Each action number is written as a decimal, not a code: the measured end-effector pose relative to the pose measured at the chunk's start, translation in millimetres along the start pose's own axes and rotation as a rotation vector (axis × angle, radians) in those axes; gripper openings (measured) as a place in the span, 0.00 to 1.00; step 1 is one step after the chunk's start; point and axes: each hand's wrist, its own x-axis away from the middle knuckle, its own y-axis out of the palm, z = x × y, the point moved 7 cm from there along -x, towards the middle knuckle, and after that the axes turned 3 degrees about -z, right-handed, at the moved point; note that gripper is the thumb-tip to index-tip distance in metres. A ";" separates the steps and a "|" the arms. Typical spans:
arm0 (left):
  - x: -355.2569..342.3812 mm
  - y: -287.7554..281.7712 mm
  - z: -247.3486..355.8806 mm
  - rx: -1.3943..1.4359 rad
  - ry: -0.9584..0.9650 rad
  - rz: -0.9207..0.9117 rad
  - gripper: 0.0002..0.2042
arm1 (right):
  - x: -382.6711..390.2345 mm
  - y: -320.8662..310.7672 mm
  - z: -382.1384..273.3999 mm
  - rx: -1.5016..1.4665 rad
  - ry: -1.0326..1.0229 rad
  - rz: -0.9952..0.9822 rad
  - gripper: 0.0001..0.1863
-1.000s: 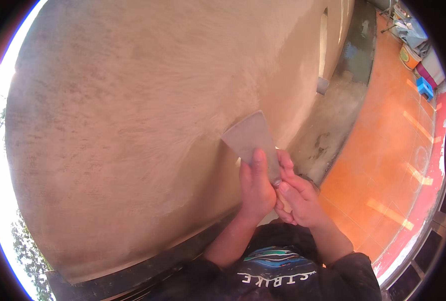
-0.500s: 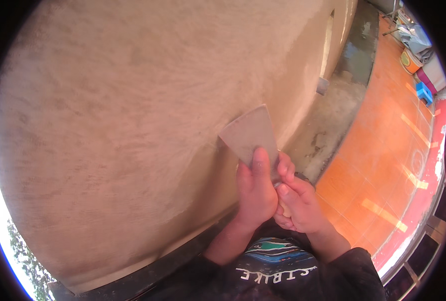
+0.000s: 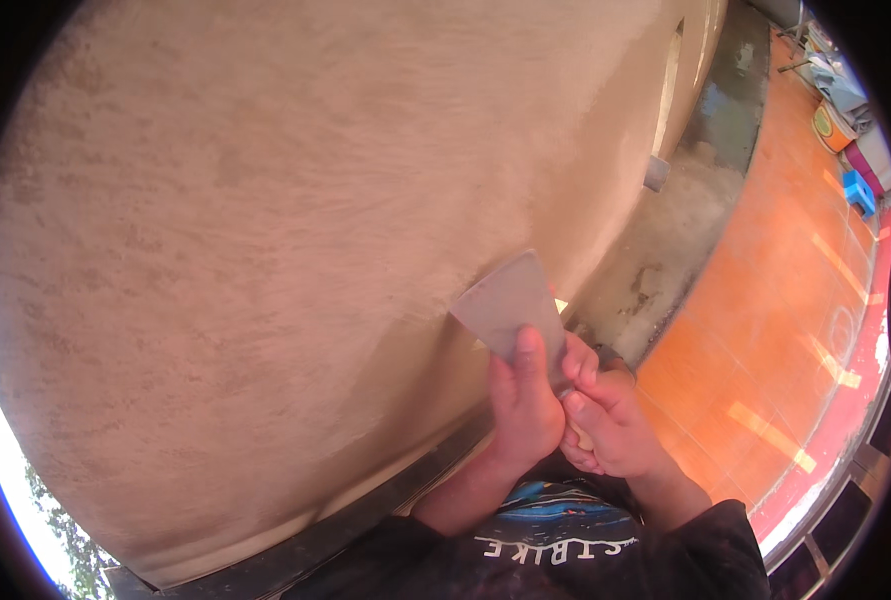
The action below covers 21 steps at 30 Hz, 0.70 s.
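Note:
A wide putty knife (image 3: 513,303) with a flat grey blade is held in front of me, its broad edge at the beige plastered wall (image 3: 235,240). My left hand (image 3: 527,405) grips the blade's lower part, with the thumb laid flat along its face and the fingers behind. Closed around the pale handle is my right hand (image 3: 613,425), right beside the left one. Most of the handle is hidden by the fingers. The wall surface shows wavy streaks and rougher, darker patches toward the left.
A grey cement strip (image 3: 665,255) runs along the wall's foot, bordered by orange tiled floor (image 3: 740,320). At the far right stand a blue stool (image 3: 858,193), an orange-and-white bucket (image 3: 831,128) and piled items. A small grey block (image 3: 655,173) sits by the wall.
Both hands and the putty knife have moved down the picture, closer to my body, along the wall. The grip looks the same. The view has shifted slightly.

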 end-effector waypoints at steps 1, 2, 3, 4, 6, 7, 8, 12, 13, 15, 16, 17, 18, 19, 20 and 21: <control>-0.5 -2.0 -0.5 0.011 0.000 0.022 0.25 | -0.6 -0.1 1.0 -0.021 0.012 0.016 0.08; -1.3 -1.4 -0.5 -0.005 0.003 0.013 0.25 | -1.4 1.0 1.5 -0.041 0.027 0.019 0.07; -2.0 -1.5 0.3 -0.007 0.018 0.013 0.25 | -2.2 1.6 0.7 -0.043 0.028 0.026 0.07; -2.8 -0.5 1.1 -0.008 0.029 0.005 0.25 | -2.8 3.6 -0.6 -0.048 0.030 0.020 0.07; -4.3 -0.3 2.4 0.001 0.030 0.016 0.25 | -5.0 5.7 -5.1 -0.065 0.016 0.024 0.07; -5.2 1.5 3.8 -0.010 0.020 -0.009 0.25 | -6.7 5.8 -7.5 -0.078 0.002 0.033 0.07; -5.3 1.2 7.6 -0.001 0.059 0.008 0.25 | -7.8 9.6 -11.5 -0.103 -0.034 -0.009 0.07; -6.5 5.1 17.7 -0.026 0.121 -0.024 0.26 | -9.9 11.4 -14.2 0.046 -0.028 -0.018 0.08; -6.5 4.4 18.0 0.018 0.136 -0.015 0.25 | -9.0 10.4 -13.7 0.027 -0.027 -0.004 0.08; -6.8 2.2 10.7 -0.018 0.073 0.024 0.25 | -6.6 7.3 -11.3 -0.014 -0.003 0.029 0.08; -7.2 0.6 4.7 -0.021 0.026 0.047 0.25 | -5.5 5.6 -9.5 -0.026 0.017 0.043 0.08; -6.5 1.3 4.1 0.000 0.053 0.036 0.25 | -3.5 2.2 -5.7 -0.040 0.073 0.086 0.08; -6.8 1.3 1.4 0.013 0.049 0.032 0.25 | -3.5 3.9 -9.3 -0.017 0.025 0.052 0.08; -5.6 -0.6 -0.3 0.031 0.047 0.054 0.24 | -2.7 4.9 -10.4 0.010 0.012 0.036 0.08; -5.9 1.7 0.0 0.033 0.061 0.013 0.25 | -3.1 3.0 -12.2 0.026 -0.009 0.061 0.08; -6.1 1.8 0.4 0.038 0.061 0.004 0.25 | -4.0 4.8 -11.5 0.023 0.007 0.039 0.08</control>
